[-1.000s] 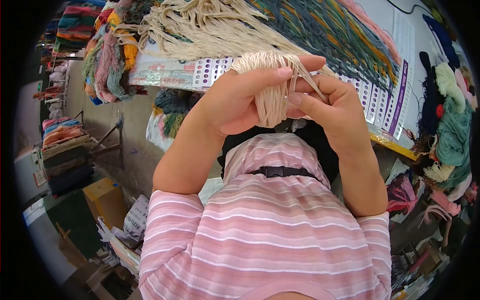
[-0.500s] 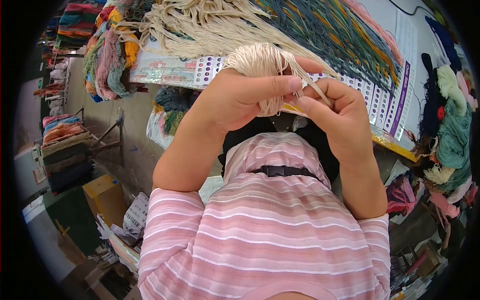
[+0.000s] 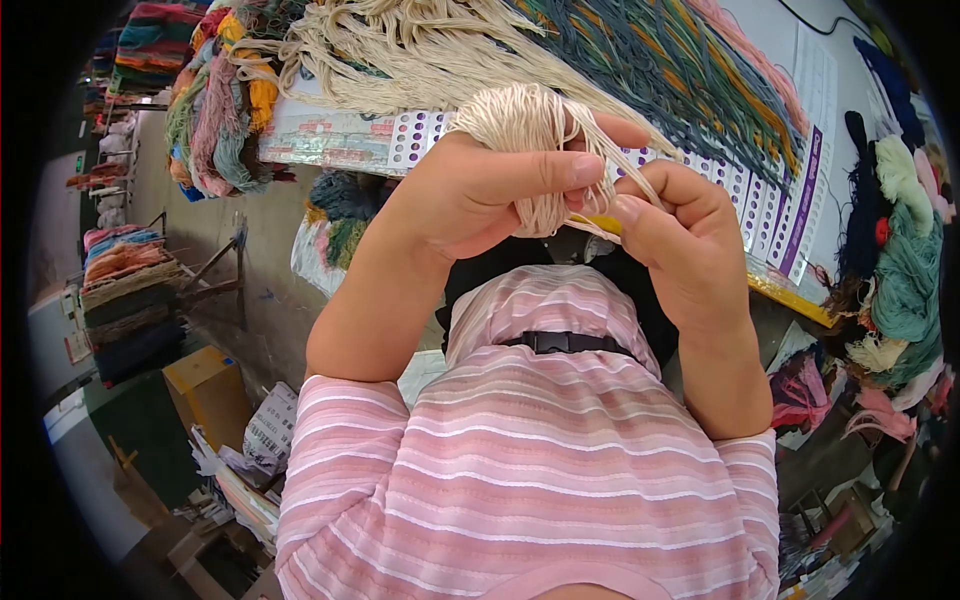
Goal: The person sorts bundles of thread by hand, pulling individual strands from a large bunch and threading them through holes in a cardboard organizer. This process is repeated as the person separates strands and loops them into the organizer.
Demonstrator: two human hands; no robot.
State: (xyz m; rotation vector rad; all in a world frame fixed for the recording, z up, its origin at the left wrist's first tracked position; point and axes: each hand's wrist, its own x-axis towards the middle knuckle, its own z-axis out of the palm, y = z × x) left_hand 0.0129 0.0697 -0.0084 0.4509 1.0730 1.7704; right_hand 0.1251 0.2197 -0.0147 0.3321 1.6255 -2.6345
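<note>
A bundle of cream yarn (image 3: 515, 120) is wrapped around my left hand (image 3: 500, 185), whose thumb lies across it and whose fingers are largely covered by the strands. Close to its right, my right hand (image 3: 680, 225) pinches a few cream strands (image 3: 625, 165) between thumb and bent index finger. These strands run from the bundle to the pinch, and a loose end hangs beneath. Both hands are held above the front edge of the table. Behind them, long cream yarn lengths (image 3: 400, 60) lie spread on the tabletop.
Blue-green and mustard yarn (image 3: 650, 70) lies on the table beside pink strands (image 3: 745, 45). Under it is a card with rows of holes (image 3: 770, 220). Coloured skeins (image 3: 215, 120) hang at the left, teal yarn (image 3: 908, 260) at the right. A cardboard box (image 3: 205, 390) stands lower left.
My right hand has moved slightly right, away from my left thumb, with the strands still in its pinch. The left hand and the bundle have barely moved.
</note>
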